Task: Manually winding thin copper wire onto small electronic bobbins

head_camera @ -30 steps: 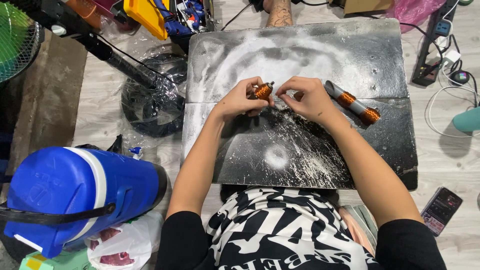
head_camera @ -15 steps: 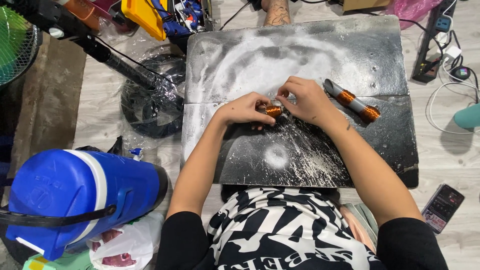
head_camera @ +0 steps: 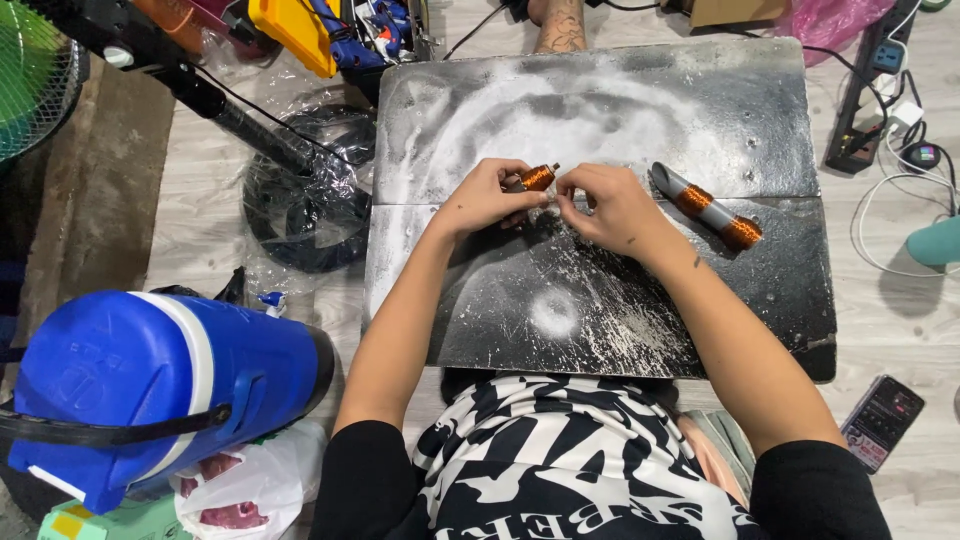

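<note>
Since half a second before, both hands had lifted the small copper-wound coil [head_camera: 538, 177] slightly: left hand [head_camera: 487, 200] pinched around it, right hand [head_camera: 608, 205] fingertips closed at its end, apparently steadying it above the scratched dark metal work slab [head_camera: 640, 300].

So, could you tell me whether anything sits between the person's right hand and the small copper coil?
Nothing visible does. The left hand holds the copper coil above the dark board, and the right hand is right beside it, fingertips at its end. The second wound rod lies off to the right.

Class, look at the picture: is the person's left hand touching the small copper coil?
Touching. The head view shows the left hand gripping the small copper coil between its fingertips, above the dark board.
</note>
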